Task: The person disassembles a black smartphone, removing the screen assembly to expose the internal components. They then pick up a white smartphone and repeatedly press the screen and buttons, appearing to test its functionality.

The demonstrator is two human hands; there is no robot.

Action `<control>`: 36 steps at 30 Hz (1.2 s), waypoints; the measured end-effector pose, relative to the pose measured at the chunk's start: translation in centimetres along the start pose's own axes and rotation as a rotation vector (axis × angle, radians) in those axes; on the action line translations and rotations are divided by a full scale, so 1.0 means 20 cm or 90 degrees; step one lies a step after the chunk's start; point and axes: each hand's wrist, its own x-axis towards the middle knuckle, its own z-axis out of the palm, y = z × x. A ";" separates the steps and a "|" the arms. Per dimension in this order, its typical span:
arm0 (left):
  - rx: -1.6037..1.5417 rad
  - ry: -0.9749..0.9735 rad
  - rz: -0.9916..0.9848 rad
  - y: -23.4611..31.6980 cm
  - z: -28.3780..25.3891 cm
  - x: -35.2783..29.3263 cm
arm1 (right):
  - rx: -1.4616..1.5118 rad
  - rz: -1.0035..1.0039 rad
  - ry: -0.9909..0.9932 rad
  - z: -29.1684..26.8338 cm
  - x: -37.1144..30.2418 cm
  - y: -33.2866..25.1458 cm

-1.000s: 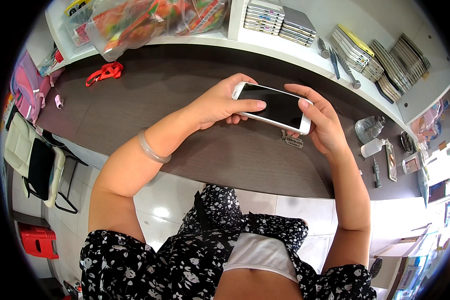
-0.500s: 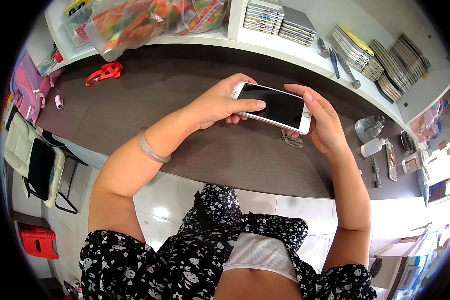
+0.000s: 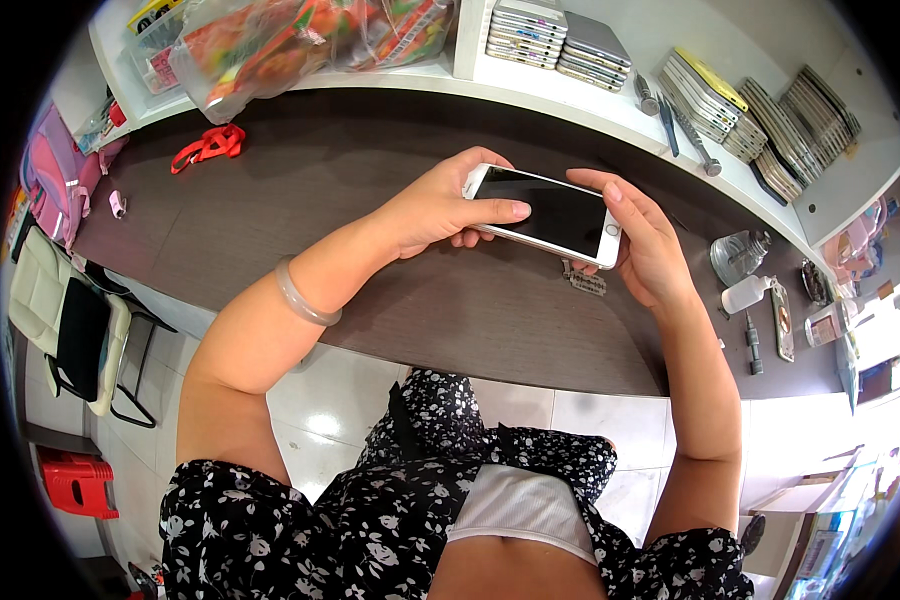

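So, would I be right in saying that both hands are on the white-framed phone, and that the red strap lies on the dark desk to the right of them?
Not quite: the head view shows the red strap on the dark desk to the left of both hands, which are on the white-framed phone.

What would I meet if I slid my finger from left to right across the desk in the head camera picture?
Small pink thing → red strap → left hand → white phone → right hand → thin grey tool → phone-shaped piece.
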 end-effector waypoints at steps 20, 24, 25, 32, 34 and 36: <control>0.006 0.005 -0.006 0.01 0.01 -0.01 | -0.009 0.016 -0.008 -0.01 0.00 0.00; 0.005 0.004 -0.008 0.00 0.01 0.00 | 0.003 0.031 0.000 -0.01 0.00 0.00; 0.005 0.002 -0.008 0.00 0.01 0.00 | 0.013 0.036 -0.001 -0.01 0.00 -0.01; 0.008 0.002 0.002 0.00 0.01 0.00 | 0.046 0.045 -0.011 -0.02 0.00 -0.02; 0.008 0.002 0.006 0.00 0.01 0.00 | 0.048 0.044 -0.016 -0.02 0.00 -0.02; 0.009 0.000 0.009 0.00 0.01 0.00 | 0.047 0.043 -0.015 -0.02 0.00 -0.01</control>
